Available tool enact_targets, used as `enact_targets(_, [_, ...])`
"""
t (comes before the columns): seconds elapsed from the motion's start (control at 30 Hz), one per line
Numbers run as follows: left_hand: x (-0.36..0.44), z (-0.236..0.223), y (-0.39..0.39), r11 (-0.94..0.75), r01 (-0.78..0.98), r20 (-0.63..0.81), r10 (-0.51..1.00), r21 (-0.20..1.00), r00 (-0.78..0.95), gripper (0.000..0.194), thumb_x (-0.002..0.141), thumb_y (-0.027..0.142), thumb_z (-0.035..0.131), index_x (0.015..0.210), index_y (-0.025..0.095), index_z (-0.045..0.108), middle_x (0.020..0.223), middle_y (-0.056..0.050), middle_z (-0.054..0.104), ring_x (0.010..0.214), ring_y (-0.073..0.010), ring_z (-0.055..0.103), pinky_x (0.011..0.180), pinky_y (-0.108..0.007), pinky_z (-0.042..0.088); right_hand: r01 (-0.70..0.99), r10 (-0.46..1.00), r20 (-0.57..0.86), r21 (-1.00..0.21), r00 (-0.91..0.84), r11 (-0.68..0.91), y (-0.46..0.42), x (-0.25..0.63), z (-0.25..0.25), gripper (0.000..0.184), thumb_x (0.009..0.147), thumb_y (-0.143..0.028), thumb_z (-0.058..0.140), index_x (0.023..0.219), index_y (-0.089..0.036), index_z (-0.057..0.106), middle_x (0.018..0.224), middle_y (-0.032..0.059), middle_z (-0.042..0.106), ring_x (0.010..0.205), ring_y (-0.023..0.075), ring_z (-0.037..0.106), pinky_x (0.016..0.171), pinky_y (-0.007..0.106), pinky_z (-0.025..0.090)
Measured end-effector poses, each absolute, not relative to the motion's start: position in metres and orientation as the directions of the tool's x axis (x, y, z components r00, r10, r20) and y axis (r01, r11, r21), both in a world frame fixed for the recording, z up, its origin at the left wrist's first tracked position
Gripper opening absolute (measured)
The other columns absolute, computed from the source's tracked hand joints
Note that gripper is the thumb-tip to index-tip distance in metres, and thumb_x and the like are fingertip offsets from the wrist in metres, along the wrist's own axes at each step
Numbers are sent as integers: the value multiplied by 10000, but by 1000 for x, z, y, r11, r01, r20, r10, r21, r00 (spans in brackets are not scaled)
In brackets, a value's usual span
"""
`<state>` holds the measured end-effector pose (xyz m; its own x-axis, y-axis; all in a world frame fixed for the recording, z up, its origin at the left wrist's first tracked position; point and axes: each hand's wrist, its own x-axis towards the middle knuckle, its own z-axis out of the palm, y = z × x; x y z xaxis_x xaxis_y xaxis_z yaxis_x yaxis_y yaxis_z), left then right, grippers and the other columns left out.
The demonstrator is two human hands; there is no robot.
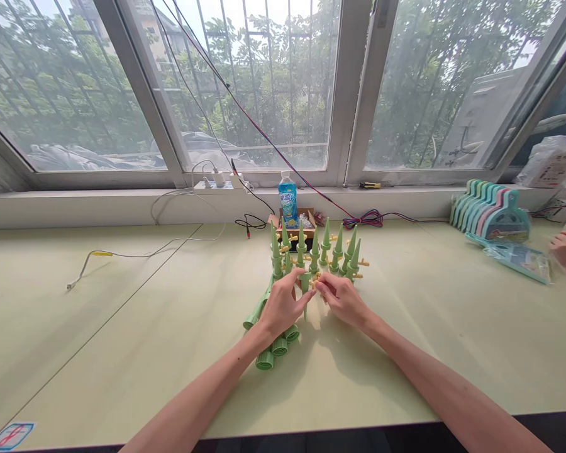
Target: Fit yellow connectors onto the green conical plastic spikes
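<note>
Over a pale table, the left hand holds one green spike, tip down; the right hand pinches one yellow valve beside it. Behind stand at least eight upright spikes; at left lie at least four cones.

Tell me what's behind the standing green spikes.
Behind the green spikes: a blue bottle, an open cardboard box and coiled cable; the spikes hide parts of the box's front.

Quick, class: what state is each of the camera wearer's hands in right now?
Left hand: closed, holding a green spike, point down.
Right hand: closed, fingers pinching a small yellow piece beside the spike.
</note>
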<state>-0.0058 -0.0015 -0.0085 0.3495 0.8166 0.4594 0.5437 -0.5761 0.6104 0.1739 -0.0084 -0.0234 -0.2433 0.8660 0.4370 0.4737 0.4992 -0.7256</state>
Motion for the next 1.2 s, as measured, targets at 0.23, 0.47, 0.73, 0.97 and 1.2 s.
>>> enact_targets(0.23, [-5, -9, -2, -584, 533, 460, 812, 613, 361, 370, 847, 368, 595, 1159, 191, 505, 789, 16, 578, 451, -65, 391, 504, -210, 393, 488, 872, 430, -724, -232, 487, -8, 174, -23, 388, 981, -378, 357, 638, -198, 374, 525, -53, 365, 496, 99, 315, 508, 248, 261])
enact_targets(0.47, [-5, -6, -3, -575, 532, 475, 817, 622, 328, 351, 857, 389, 573, 1145, 197, 515, 779, 10, 577, 453, -69, 387, 509, -214, 405, 450, 877, 429, -754, -214, 479, -11, 172, -20, 234, 955, -378, 431, 836, -198, 523, 603, -28, 520, 515, 118, 413, 524, 247, 325])
enact_targets(0.73, [-5, -7, -3, -577, 529, 474, 815, 622, 333, 346, 858, 386, 571, 1139, 193, 517, 774, 15, 576, 448, -69, 397, 515, -218, 407, 448, 868, 451, -745, -209, 495, -9, 173, -23, 209, 937, -357, 454, 824, -196, 524, 616, -31, 494, 531, 119, 389, 529, 246, 319])
enact_targets(0.97, [-6, -7, -2, -584, 524, 465, 812, 620, 354, 350, 859, 382, 573, 1148, 192, 519, 775, 11, 575, 459, -72, 406, 514, -218, 408, 464, 872, 442, -740, -210, 487, -10, 174, -20, 239, 936, -348, 442, 770, -192, 514, 618, -30, 478, 529, 114, 362, 522, 246, 301])
enact_targets(1.2, [-6, -9, -2, -588, 527, 466, 808, 613, 360, 360, 853, 374, 585, 1154, 191, 512, 782, 11, 574, 465, -73, 414, 497, -210, 395, 471, 874, 439, -739, -205, 482, -10, 174, -20, 285, 945, -358, 424, 734, -187, 511, 615, -27, 475, 532, 111, 356, 524, 245, 299])
